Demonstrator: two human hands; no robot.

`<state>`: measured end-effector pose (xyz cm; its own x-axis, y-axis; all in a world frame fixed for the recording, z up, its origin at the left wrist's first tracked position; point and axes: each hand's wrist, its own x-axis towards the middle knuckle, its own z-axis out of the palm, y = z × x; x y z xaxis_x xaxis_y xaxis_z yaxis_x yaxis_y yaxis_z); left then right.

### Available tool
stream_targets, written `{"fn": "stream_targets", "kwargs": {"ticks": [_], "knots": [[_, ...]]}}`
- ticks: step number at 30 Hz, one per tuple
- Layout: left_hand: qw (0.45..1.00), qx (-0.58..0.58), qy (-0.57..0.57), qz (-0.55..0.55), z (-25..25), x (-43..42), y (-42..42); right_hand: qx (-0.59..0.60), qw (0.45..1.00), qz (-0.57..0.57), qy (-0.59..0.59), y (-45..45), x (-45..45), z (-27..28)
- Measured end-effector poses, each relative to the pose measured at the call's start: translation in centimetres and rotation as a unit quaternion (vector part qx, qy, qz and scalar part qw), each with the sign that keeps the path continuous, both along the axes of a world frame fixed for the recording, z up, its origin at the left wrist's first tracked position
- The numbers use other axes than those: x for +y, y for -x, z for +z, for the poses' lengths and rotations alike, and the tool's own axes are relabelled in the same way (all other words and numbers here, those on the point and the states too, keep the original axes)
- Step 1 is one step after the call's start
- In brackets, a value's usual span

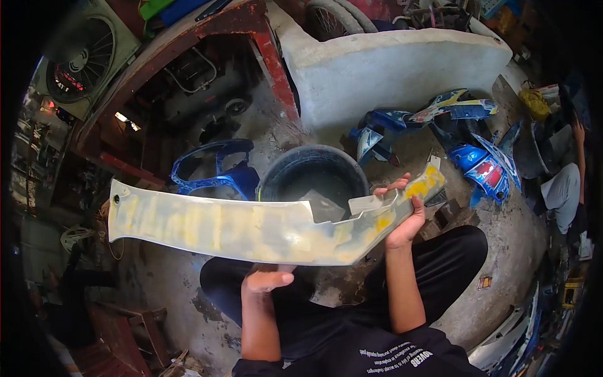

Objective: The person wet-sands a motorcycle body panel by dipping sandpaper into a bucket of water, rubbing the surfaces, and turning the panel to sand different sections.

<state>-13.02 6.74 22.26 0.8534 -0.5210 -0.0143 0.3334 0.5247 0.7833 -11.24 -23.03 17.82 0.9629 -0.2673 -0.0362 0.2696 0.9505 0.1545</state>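
Observation:
A long pale plastic motorcycle body panel (251, 229), streaked with yellow patches, is held level above my lap. My right hand (407, 223) wraps round its narrow right end, with the thumb on the front face and fingertips showing at the upper edge. Below the panel's lower edge, left of its middle, is my left hand (267, 280). Its thumb is stretched out to the right, off the panel's face, while the other fingers are mostly hidden behind the panel. Directly beyond the panel stands a dark round tub (314, 157) with a pale flat piece inside.
Blue motorcycle fairings (483, 166) lie on the floor to the right, and a blue frame-like part (213, 166) sits left of the tub. A low white wall (396, 81) and a red-framed bench (276, 75) stand beyond. Another person's leg (561, 195) is at far right.

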Motion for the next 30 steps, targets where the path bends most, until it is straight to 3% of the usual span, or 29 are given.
{"fn": "stream_targets", "kwargs": {"ticks": [1,2,5,7,9,10,12,14,15,16,19,20,21,23,25,26,28,30], "knots": [[0.996,-0.057,0.069,0.005,1.6,-1.1,0.1,0.003,1.0,-0.005,0.006,0.0,0.4,-0.5],[0.996,-0.058,0.068,0.005,1.3,-1.5,0.1,0.006,1.0,-0.011,0.012,0.0,0.8,-1.0],[0.981,-0.028,-0.055,0.186,1.7,-3.3,-0.2,0.036,0.999,-0.015,0.026,0.1,2.2,-1.2],[0.972,0.013,-0.052,0.23,2.3,-3.9,-1.4,0.06,0.998,-0.014,0.013,0.1,2.9,-0.6],[0.959,0.067,-0.023,0.274,2.9,-3.9,-2.0,0.109,0.982,0.037,0.152,0.1,3.0,-0.2],[0.96,0.068,-0.021,0.272,3.1,-3.6,-2.2,0.109,0.981,0.035,0.154,0.5,2.9,-0.1],[0.957,0.046,-0.013,0.285,3.6,-2.9,-2.7,0.19,0.937,0.19,0.224,2.3,2.8,-0.3],[0.953,0.034,-0.017,0.299,4.3,-2.2,-3.0,0.238,0.828,0.332,0.384,4.5,2.1,-0.1],[0.95,0.012,-0.025,0.312,4.5,-1.8,-3.1,0.226,0.761,0.332,0.509,5.1,1.8,1.6],[0.945,-0.009,-0.032,0.325,4.5,-1.5,-3.2,0.211,0.678,0.326,0.624,5.8,1.5,3.8],[0.938,-0.03,-0.044,0.341,3.9,-0.6,-3.0,0.188,0.653,0.093,0.728,3.9,2.9,9.1],[0.936,-0.041,-0.039,0.349,3.7,-0.5,-2.9,0.121,0.637,-0.007,0.762,2.3,4.1,10.3],[0.939,-0.047,-0.032,0.34,3.6,-0.4,-2.7,0.065,0.603,-0.027,0.795,0.6,5.1,11.6],[0.939,-0.046,-0.033,0.339,3.6,-0.3,-2.6,-0.052,0.586,-0.074,0.805,-3.2,9.0,11.6],[0.939,-0.055,-0.043,0.338,3.2,-0.1,-2.6,-0.086,0.515,-0.066,0.85,-6.3,12.7,9.1],[0.939,-0.057,-0.042,0.336,3.2,0.2,-2.5,-0.078,0.58,-0.01,0.811,-7.5,14.5,7.7],[0.936,0.012,-0.014,0.351,3.3,0.6,-2.3,-0.082,0.601,0.171,0.776,-8.2,13.2,10.2],[0.942,-0.036,-0.024,0.333,3.6,0.5,-2.3,-0.081,0.611,0.183,0.766,-8.3,13.0,9.7]]}}
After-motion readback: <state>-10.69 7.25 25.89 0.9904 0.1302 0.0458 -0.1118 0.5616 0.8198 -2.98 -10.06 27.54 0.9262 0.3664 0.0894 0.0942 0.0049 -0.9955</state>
